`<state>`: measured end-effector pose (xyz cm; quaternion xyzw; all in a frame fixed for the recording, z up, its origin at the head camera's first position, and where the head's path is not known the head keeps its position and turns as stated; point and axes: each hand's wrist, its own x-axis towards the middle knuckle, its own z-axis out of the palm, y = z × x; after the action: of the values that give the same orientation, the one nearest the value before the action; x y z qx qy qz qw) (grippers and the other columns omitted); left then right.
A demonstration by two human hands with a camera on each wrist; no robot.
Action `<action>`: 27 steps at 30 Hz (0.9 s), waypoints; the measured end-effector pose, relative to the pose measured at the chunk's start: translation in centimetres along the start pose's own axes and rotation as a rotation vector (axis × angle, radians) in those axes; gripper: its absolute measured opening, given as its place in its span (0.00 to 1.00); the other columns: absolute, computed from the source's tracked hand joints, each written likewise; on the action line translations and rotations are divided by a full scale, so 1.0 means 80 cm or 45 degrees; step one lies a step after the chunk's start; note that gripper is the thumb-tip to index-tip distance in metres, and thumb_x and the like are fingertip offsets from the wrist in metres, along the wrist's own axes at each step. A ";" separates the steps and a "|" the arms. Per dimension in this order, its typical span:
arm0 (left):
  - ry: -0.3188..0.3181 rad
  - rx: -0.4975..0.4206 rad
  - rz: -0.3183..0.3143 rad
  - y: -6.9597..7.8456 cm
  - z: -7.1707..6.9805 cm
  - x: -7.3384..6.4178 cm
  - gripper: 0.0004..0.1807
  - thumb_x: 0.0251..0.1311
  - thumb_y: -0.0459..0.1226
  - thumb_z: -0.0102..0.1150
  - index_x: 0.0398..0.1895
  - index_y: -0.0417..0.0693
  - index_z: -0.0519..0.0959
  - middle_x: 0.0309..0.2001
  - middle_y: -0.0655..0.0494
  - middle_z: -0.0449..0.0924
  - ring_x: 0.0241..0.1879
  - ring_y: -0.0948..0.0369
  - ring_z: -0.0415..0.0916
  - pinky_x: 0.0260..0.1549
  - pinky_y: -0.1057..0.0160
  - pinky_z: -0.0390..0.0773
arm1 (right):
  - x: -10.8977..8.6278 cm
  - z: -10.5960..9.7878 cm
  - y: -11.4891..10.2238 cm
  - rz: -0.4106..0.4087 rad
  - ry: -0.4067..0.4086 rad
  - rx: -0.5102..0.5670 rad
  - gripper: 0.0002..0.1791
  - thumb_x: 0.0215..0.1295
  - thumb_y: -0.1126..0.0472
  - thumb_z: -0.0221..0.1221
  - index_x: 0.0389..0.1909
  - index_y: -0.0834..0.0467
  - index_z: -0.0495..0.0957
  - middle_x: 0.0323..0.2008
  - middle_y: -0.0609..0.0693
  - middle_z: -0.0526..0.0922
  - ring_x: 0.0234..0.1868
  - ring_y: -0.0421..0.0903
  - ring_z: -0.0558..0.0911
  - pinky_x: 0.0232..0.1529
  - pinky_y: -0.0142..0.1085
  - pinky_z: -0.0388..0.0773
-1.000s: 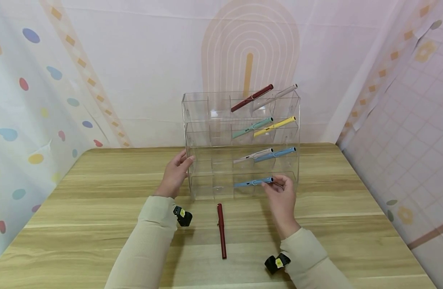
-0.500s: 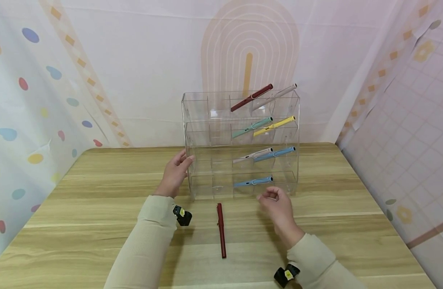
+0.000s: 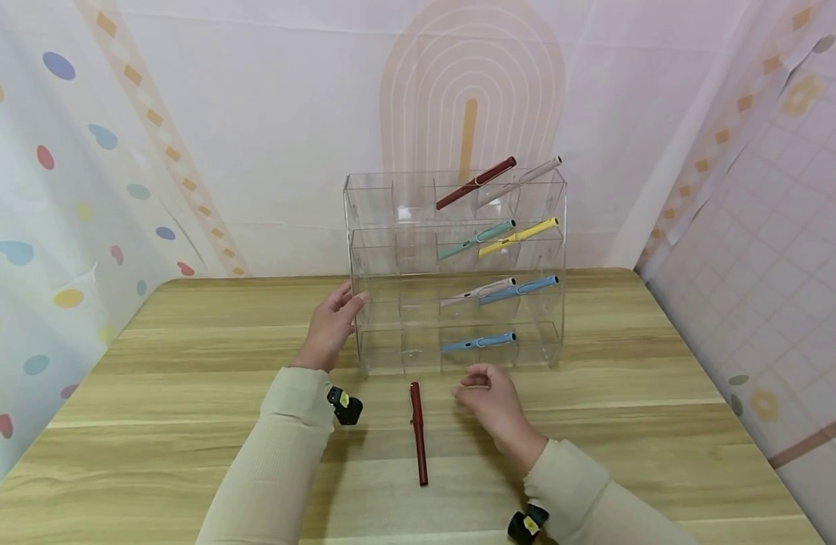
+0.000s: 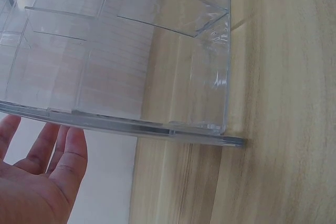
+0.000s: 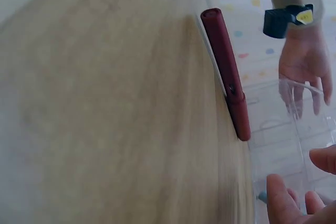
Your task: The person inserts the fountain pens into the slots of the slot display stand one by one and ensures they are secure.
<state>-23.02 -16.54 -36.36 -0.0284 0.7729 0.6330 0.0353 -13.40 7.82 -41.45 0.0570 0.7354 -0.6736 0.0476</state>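
Observation:
A clear tiered rack (image 3: pixel 418 291) stands upright on the table. My left hand (image 3: pixel 331 322) rests on its left side edge; in the left wrist view the fingers (image 4: pixel 73 153) touch the outside of the side panel. My right hand (image 3: pixel 493 401) is in front of the rack's lower right part, thumb and fingers apart and holding nothing. Left of it a dark red pen (image 3: pixel 419 435) lies on the table, its clip end toward the rack. On the rack's bottom tier a blue pen (image 3: pixel 478 342) leans in a compartment, just above my right hand.
Higher tiers hold another dark red pen (image 3: pixel 475 184), a green pen (image 3: pixel 477 239), a yellow pen (image 3: pixel 519 238), another blue pen (image 3: pixel 520 291) and pale pink pens, one on the third tier (image 3: pixel 478 293). Patterned cloth (image 3: pixel 254 136) hangs behind the wooden table (image 3: pixel 186 356).
My right hand has let go of the blue pen on the bottom tier, drawn back from the rack and moved left toward the red pen. The left hand stays in place.

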 end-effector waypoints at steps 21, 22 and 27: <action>-0.001 -0.042 0.026 0.003 0.002 -0.001 0.31 0.72 0.45 0.46 0.75 0.51 0.55 0.70 0.42 0.61 0.68 0.48 0.60 0.62 0.43 0.63 | 0.013 0.038 -0.010 0.023 -0.287 -0.274 0.28 0.59 0.62 0.65 0.58 0.69 0.70 0.44 0.58 0.75 0.38 0.48 0.78 0.36 0.40 0.79; -0.005 -0.045 0.028 0.004 0.001 -0.001 0.31 0.72 0.44 0.46 0.75 0.51 0.55 0.70 0.42 0.61 0.68 0.48 0.60 0.63 0.43 0.63 | 0.014 0.039 -0.012 0.024 -0.301 -0.295 0.28 0.59 0.62 0.65 0.58 0.69 0.70 0.43 0.58 0.75 0.38 0.47 0.78 0.35 0.39 0.79; -0.011 -0.037 0.026 0.005 0.001 -0.003 0.31 0.72 0.45 0.46 0.76 0.52 0.54 0.71 0.42 0.59 0.69 0.48 0.58 0.63 0.43 0.62 | 0.020 0.044 -0.014 0.044 -0.367 -0.359 0.30 0.59 0.62 0.65 0.60 0.69 0.69 0.45 0.59 0.77 0.38 0.47 0.79 0.34 0.38 0.78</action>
<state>-22.79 -16.39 -35.93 -0.0186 0.7637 0.6445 0.0318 -15.15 4.26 -40.91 -0.0345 0.8070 -0.5641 0.1714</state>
